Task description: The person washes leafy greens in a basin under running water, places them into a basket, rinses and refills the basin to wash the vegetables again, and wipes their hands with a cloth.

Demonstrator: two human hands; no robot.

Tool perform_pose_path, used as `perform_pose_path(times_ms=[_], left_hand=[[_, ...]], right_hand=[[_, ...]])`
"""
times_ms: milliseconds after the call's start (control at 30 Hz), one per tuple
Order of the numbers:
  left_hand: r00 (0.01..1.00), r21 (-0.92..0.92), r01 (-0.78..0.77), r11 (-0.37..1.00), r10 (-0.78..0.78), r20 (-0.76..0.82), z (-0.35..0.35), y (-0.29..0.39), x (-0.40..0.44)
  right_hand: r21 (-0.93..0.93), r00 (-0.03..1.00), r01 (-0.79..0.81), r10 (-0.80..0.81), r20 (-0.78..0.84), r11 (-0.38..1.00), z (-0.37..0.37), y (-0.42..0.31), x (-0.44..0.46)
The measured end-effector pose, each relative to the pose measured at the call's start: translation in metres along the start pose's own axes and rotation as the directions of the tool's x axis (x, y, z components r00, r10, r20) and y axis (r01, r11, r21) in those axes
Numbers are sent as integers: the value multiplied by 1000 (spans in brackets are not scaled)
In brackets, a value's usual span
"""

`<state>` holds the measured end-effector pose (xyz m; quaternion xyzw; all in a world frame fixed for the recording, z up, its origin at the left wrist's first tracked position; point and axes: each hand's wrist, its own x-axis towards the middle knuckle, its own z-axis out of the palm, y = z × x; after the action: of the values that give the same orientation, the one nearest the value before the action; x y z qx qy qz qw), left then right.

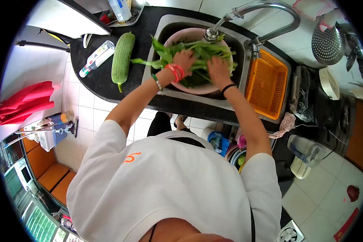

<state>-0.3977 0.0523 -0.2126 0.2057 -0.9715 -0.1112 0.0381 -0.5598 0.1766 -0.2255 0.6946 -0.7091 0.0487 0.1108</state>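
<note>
Leafy greens fill a pink basin that sits in the metal sink. On the left part of the greens lies my left hand, its fingers spread among the leaves. My right hand rests on the right part of them with its fingers apart; the fingertips of both are partly among the leaves. Neither hand is visibly closed on a stem. The faucet reaches over the basin's upper edge. Some stems hang over the basin's left side.
A large green gourd and a clear bottle lie on the black counter left of the sink. An orange basket stands right of the basin. A skimmer hangs on the right wall. Below the counter is a blue container.
</note>
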Motion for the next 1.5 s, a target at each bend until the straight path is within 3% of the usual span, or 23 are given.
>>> perform_pose_path(times_ms=[100, 167, 267, 333, 400, 433, 467, 533, 667, 767, 867, 1000, 1067, 1100, 1167, 1200, 1267, 1300, 1333, 1400, 1433, 1467, 1500], left_hand=[[995, 131, -93, 987, 89, 39, 24, 9, -21], [967, 39, 78, 996, -85, 238, 10, 18, -22], [956, -15, 142, 990, -134, 263, 14, 20, -15], [948, 14, 167, 986, -165, 273, 17, 17, -8], [967, -55, 139, 989, -124, 223, 17, 10, -9], [966, -55, 141, 989, -125, 226, 13, 7, -9], [963, -69, 168, 983, -149, 223, 8, 3, -8], [961, -89, 191, 978, -168, 219, 0, -3, -8], [965, -236, 242, 941, -208, 160, -4, -29, -18], [939, -578, -31, 815, -174, -296, -8, -48, -21], [878, -722, -45, 691, -318, -359, -52, -43, -16], [783, -708, -120, 696, -373, -498, -72, -49, -11], [778, -698, -99, 710, -382, -499, -74, -46, -16], [814, -623, -61, 780, -322, -483, -68, -48, -17], [886, -451, 14, 892, -220, -408, -54, -46, -21], [887, -453, 19, 891, -224, -404, -45, -42, -23], [945, -367, -11, 930, -110, -307, -28, -35, -23], [986, -354, 83, 932, -127, -104, -22, -34, -20], [986, -353, 88, 931, -132, -102, -16, -32, -20], [986, -5, 140, 990, -139, 96, -9, -24, -19], [955, 64, 160, 985, -171, 243, -11, -24, -17], [953, 59, 160, 985, -170, 249, -14, -25, -18], [947, 150, 135, 980, -172, 272, -16, -26, -18]], right_hand=[[-104, 984, 116, -100, 145, 988, 7, -2, -32], [14, 962, -42, 37, 270, 999, -7, -8, -36], [24, 916, -125, 106, 387, 992, 14, -13, -43], [-39, 905, -98, 105, 413, 994, 12, -15, -34], [0, 807, -132, 108, 581, 991, 0, -15, -25], [-31, 891, -66, 73, 447, 997, -12, -11, -25], [-31, 889, -68, 74, 451, 997, -26, -5, -24], [24, 952, -11, 3, 307, 1000, -58, 9, -19], [123, 967, 1, -32, 251, 992, -146, 22, -11], [251, 989, -34, -3, 147, 967, -176, 32, -7], [421, 996, -91, 75, 54, 903, -196, 30, 2], [479, 996, -88, 63, 69, 873, -144, 27, 6], [511, 995, -31, -22, 99, 859, -77, 21, 4], [511, 995, -29, -23, 95, 859, -46, 24, 5], [355, 995, 48, -76, 64, 934, 3, 33, 15], [359, 995, 48, -78, 68, 932, 14, 37, 27], [130, 986, 130, -141, 83, 983, 33, 46, 51], [134, 986, 134, -146, 85, 982, 39, 48, 58], [34, 977, 173, -176, 124, 984, 45, 50, 65], [-61, 965, 214, -202, 167, 975, 48, 52, 68], [-180, 940, 212, -151, 305, 961, 44, 54, 67], [-295, 898, 226, -81, 433, 929, 41, 54, 64], [-196, 866, 126, -11, 500, 972, 39, 52, 59]])
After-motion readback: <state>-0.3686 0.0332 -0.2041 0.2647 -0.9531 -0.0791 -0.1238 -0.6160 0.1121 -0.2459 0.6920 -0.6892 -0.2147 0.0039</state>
